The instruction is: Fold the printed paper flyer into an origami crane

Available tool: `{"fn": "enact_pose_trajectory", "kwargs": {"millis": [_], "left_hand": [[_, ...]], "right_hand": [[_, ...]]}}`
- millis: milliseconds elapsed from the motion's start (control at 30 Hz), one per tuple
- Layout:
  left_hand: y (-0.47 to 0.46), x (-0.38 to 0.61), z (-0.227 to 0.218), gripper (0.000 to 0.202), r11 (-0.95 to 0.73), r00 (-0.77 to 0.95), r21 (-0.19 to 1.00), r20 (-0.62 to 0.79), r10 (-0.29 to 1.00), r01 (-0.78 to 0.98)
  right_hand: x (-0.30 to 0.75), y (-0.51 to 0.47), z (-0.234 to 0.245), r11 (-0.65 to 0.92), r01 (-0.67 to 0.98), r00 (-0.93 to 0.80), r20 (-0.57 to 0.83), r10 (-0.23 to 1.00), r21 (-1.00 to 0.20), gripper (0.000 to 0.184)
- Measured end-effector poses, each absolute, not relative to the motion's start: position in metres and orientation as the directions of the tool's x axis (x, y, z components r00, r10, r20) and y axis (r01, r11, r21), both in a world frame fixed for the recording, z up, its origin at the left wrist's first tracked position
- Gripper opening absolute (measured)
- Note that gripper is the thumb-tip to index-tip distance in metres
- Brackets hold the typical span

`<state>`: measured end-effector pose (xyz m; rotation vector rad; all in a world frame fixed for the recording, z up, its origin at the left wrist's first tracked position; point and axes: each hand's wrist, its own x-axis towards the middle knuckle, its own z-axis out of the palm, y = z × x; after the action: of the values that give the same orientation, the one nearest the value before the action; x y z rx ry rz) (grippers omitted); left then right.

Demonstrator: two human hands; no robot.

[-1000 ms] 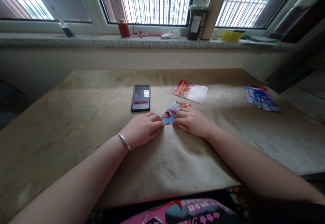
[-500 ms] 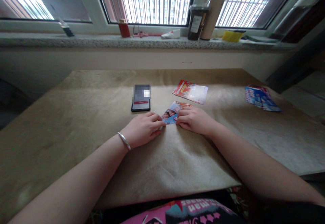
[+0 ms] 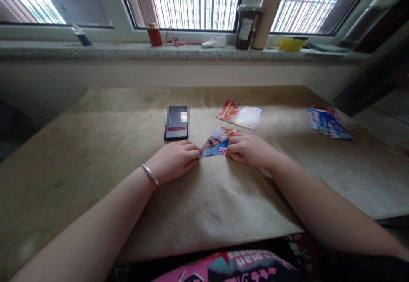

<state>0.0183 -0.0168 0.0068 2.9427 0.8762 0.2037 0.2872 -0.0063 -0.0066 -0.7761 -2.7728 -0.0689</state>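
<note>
A small glossy printed leaflet (image 3: 216, 143), folded so that slanting edges show, lies on the table before me. Its face carries a photo of people and blue and orange print. The fingers of my left hand (image 3: 175, 159) are closed at its lower left corner. My right hand (image 3: 251, 150) pinches its right side, covering that edge. A silvery bracelet (image 3: 150, 174) circles my left wrist. Just beyond my left hand lies a phone (image 3: 176, 132), its screen partly blurred out.
Past the folded leaflet rests a stack of red and white leaflets (image 3: 239, 115). Blue printed leaflets (image 3: 329, 123) lie fanned at the far right of the table (image 3: 79, 158). A stone windowsill (image 3: 111, 52) behind holds a red jar (image 3: 154, 35), a dark container (image 3: 246, 28) and a yellow item (image 3: 292, 44).
My left hand has shifted slightly left, and my right hand slightly right. More of the leaflet's face and its straight lower edge now show between them.
</note>
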Motion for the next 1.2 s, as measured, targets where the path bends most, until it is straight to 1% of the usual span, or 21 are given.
{"fn": "enact_pose_trajectory", "kwargs": {"millis": [200, 367, 500, 700, 867, 1200], "left_hand": [[-0.014, 0.014, 0.008, 0.018, -0.830, 0.830, 0.177, 0.099, 0.550, 0.529], [-0.014, 0.014, 0.007, 0.020, -0.820, 0.820, 0.176, 0.098, 0.565, 0.544], [-0.015, 0.015, 0.007, 0.020, -0.821, 0.818, 0.163, 0.108, 0.565, 0.546], [-0.014, 0.015, 0.006, 0.020, -0.825, 0.821, 0.189, 0.122, 0.557, 0.532], [-0.014, 0.014, 0.006, 0.020, -0.816, 0.814, 0.212, 0.120, 0.568, 0.538], [-0.014, 0.012, 0.005, 0.020, -0.808, 0.809, 0.209, 0.102, 0.578, 0.551]], "right_hand": [[0.288, -0.007, -0.006, 0.849, 0.525, -0.808, 0.279, 0.519, -0.059, 0.019], [0.290, -0.008, -0.004, 0.846, 0.524, -0.805, 0.267, 0.530, -0.097, 0.019], [0.295, -0.010, 0.000, 0.813, 0.566, -0.779, 0.235, 0.582, -0.136, 0.019], [0.300, -0.013, 0.006, 0.780, 0.611, -0.757, 0.185, 0.626, -0.137, 0.019], [0.304, -0.014, 0.008, 0.759, 0.638, -0.738, 0.176, 0.651, -0.129, 0.020], [0.311, -0.014, 0.008, 0.730, 0.674, -0.721, 0.118, 0.683, -0.111, 0.019]]}}
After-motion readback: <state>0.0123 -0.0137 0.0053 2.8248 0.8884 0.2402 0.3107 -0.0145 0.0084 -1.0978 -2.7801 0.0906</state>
